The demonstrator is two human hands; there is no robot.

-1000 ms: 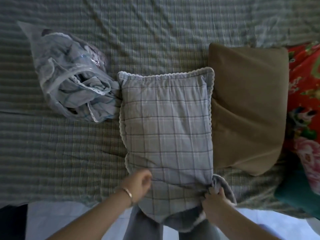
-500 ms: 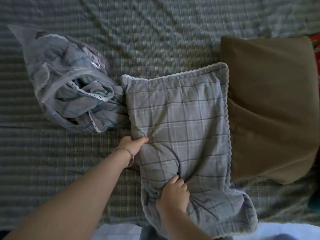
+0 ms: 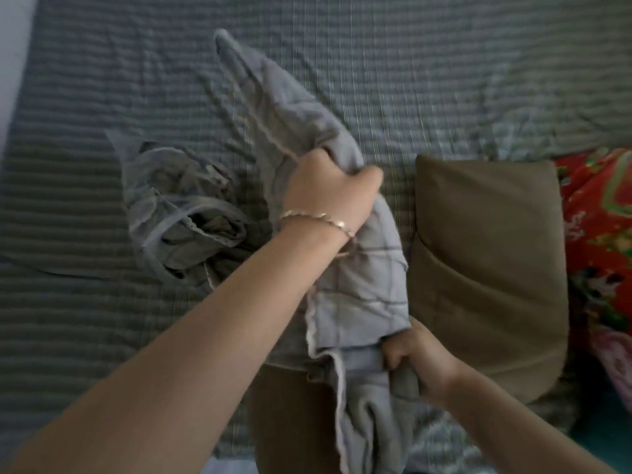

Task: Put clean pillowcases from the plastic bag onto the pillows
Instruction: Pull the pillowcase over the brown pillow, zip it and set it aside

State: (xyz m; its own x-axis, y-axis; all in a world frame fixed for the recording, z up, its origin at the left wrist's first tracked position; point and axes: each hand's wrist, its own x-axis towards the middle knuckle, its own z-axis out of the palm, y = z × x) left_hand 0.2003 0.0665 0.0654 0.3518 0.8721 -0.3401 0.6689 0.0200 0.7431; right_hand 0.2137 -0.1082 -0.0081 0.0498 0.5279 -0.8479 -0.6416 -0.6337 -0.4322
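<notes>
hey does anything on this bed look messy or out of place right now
Only mid-task mess. The plaid pillowcase is bunched and twisted between the left hand and right hand, not smooth on a pillow. The plastic bag lies crumpled open with fabric spilling out. The brown pillow is still bare.

A grey plaid pillowcase (image 3: 359,268) with pale trim hangs bunched and lifted above the bed, one corner pointing away, its open end drooping over a brown pillow (image 3: 287,422) partly visible beneath it. A second bare brown pillow (image 3: 489,268) lies flat just to its right. A clear plastic bag (image 3: 171,206) of crumpled grey linens lies to the left.
</notes>
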